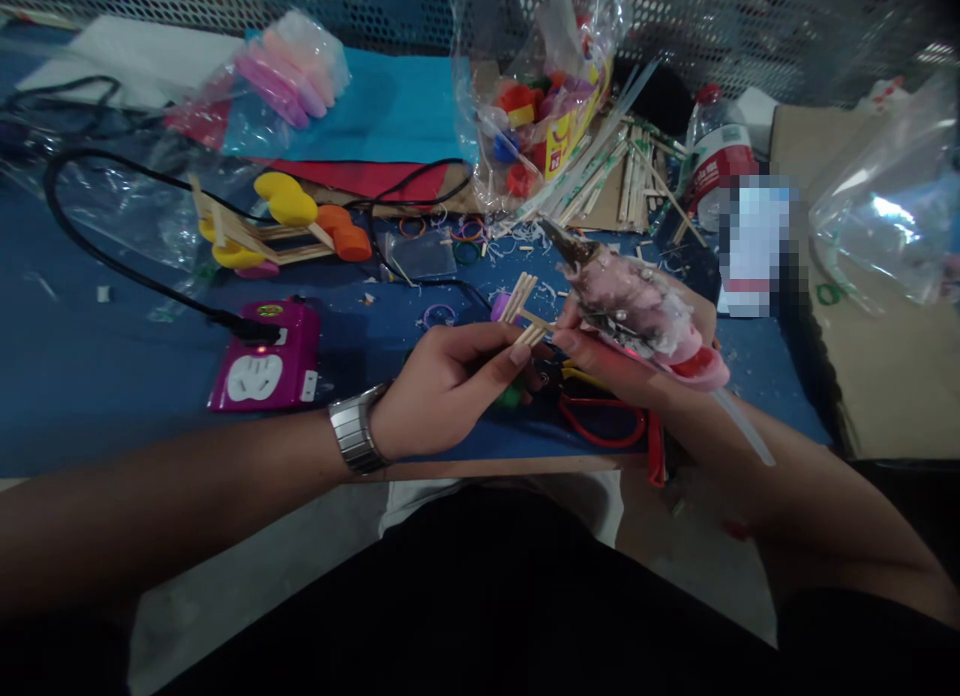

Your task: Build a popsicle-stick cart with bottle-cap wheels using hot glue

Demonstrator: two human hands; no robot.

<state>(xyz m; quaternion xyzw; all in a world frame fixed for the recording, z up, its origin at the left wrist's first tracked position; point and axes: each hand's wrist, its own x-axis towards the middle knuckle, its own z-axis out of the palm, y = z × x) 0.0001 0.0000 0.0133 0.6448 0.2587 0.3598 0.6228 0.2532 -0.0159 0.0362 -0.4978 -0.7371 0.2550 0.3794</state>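
Observation:
My left hand, with a metal watch on the wrist, pinches a small bundle of short wooden sticks between thumb and fingers. Close on its right, my right hand is closed around a pink hot glue gun, smeared with dried glue. The gun's nozzle points up and to the left, and a clear glue stick juts from its back end. The right thumb and a fingertip also touch a thin stick at the bundle. Below the hands lie red-handled scissors, partly hidden.
A purple power strip with a black plugged-in cable stands left. Behind it lies a stick assembly with yellow and orange pieces. Further back are a bag of colourful pieces, loose sticks, a bottle and cardboard at right.

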